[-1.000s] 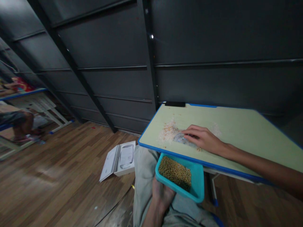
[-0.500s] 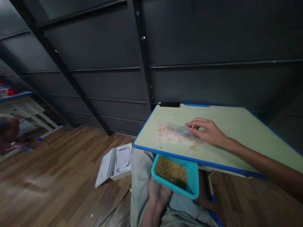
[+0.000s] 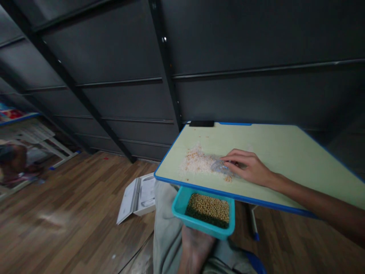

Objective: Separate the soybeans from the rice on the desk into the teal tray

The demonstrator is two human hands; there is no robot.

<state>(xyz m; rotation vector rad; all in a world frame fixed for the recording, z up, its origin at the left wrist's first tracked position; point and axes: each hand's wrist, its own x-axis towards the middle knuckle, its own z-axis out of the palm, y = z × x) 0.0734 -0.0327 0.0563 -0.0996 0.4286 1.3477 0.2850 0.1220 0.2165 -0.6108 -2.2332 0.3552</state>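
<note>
My left hand [image 3: 196, 242] is under a teal plastic tub [image 3: 179, 203] and holds it below the table's near edge. Inside the tub lie yellow-tan beans [image 3: 213, 204] and smaller dark green ones [image 3: 203, 216], with the tub tilted a little. Over the table, my right hand [image 3: 247, 166] pinches a clear, shallow round piece of plastic [image 3: 218, 166], perhaps a lid or dish. That clear piece rests at the right side of a spread of white rice [image 3: 196, 163] mixed with tan beans. A few beans [image 3: 228, 178] lie just below it.
The pale green tabletop [image 3: 285, 152] has a blue rim and a black slot [image 3: 201, 123] at its back edge. A dark panelled wall [image 3: 228, 99] stands behind. An open white box [image 3: 144, 196] is on the wooden floor, left of my legs; another table [image 3: 28, 125] stands far left.
The beans in the tub have shifted to the right as its tilt changed. My right hand and the clear piece have moved slightly down and left over the rice.
</note>
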